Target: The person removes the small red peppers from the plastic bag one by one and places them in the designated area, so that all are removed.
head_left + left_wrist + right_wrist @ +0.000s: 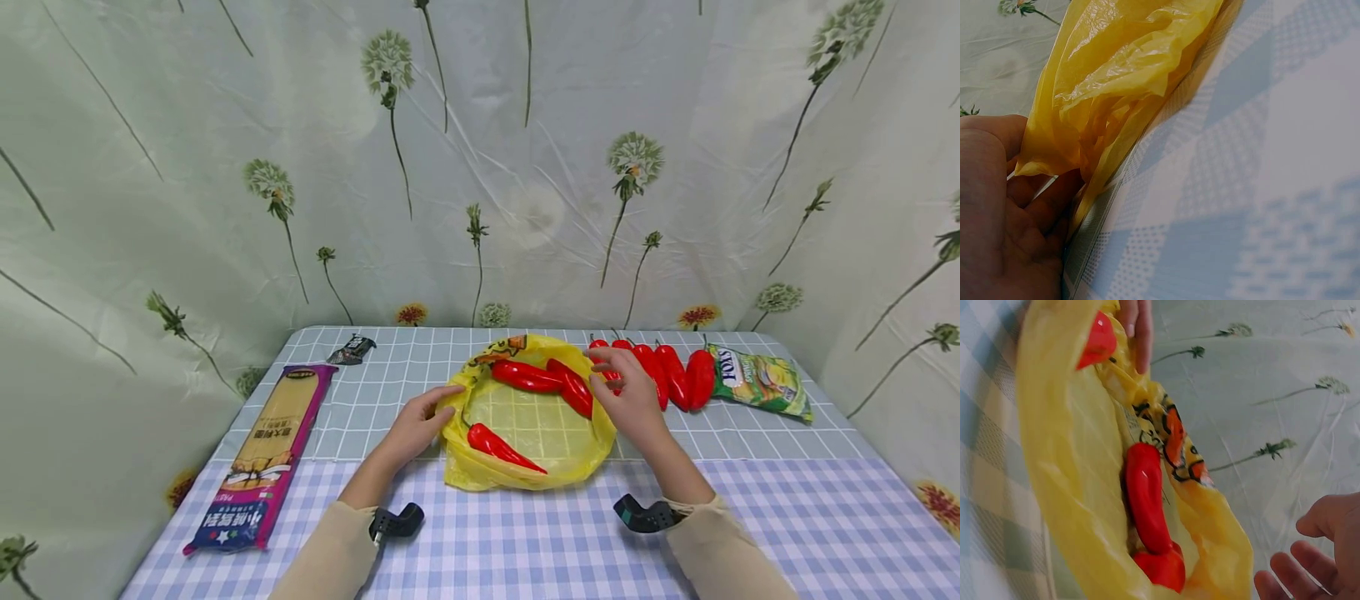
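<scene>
The left hand (417, 423) pinches the near-left rim of the yellow bag (536, 425), which lies spread open on the counter (750, 517). The right hand (628, 392), fingers loosely spread and holding nothing, hovers at the bag's right edge, nearer the row of red peppers (678, 375) lying just to its right, stems pointing away.

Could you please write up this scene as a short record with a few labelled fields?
Surface: table under a blue checked cloth
Left hand: pinches the rim of the yellow bag
Right hand: open, above the bag's right edge
In the bag: three red peppers
Outside the bag: row of red peppers to its right
Other items: green snack packet, pasta packet, small dark wrapper
</scene>
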Demonstrator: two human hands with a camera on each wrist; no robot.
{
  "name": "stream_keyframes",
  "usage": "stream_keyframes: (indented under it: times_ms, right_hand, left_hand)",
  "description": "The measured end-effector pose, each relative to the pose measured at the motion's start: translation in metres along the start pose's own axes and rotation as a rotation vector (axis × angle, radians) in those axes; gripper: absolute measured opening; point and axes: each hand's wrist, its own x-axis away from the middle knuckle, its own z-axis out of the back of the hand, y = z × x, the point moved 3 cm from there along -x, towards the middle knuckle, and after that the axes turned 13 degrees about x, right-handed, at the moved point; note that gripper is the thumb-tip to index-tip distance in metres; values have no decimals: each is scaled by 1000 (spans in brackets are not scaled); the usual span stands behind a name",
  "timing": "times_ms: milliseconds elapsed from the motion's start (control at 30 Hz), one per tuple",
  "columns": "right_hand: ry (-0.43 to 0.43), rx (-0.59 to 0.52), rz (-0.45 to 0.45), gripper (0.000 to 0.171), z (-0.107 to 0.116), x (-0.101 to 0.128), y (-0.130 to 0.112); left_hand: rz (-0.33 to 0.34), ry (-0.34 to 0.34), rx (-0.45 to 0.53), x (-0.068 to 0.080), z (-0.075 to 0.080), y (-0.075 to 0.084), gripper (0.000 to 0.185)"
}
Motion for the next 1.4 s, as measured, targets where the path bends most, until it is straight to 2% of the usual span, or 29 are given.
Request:
stream_keyframes:
  times_ms: [400,667,900,1167,1400]
  right_hand:
    - [-220,-39,144,43,-26,12,-21]
    - [-362,-105,176,44,-36,19,-26]
    - [-477,-107,205,49,-46,25,-29]
    - [-584,-73,240,50,-54,32,-33]
    - [-618,-75,287,49,-60,36,-32]
  left_hand:
    - [-4,-5,-3,0,0,0,38]
    - [2,-12,-6,0,-1,1,38]
    - [-3,-18,0,-1,1,2,37]
    - [-34,-22,-1,-2,0,3,37]
    - [-23,-29,16,-1,0,3,37]
